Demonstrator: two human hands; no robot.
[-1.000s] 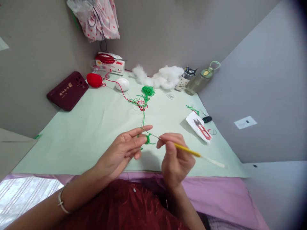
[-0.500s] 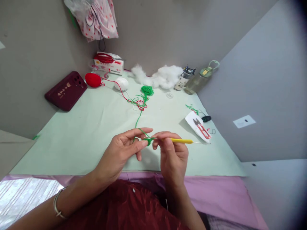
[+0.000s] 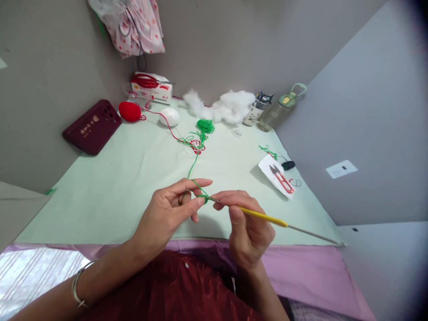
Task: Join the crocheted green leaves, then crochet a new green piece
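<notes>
Crochet stitch in progress above the counter point(image 3: 110, 196): left hand point(image 3: 169, 211) pinching the small green crochet piece point(image 3: 204, 198) between thumb and fingers, green yarn point(image 3: 194, 167) running over the forefinger back to the loose heap point(image 3: 205, 126). Right hand point(image 3: 245, 227) closed around the yellow-handled crochet hook point(image 3: 264, 217), tip at the work. Best done with even yarn tension, a firm pinch just beside the hook tip, and a small wrist turn to catch the strand.

We see a yellow-handled crochet hook point(image 3: 264, 217) slanting down-right, its tip in a small green yarn piece point(image 3: 204, 197).
</notes>
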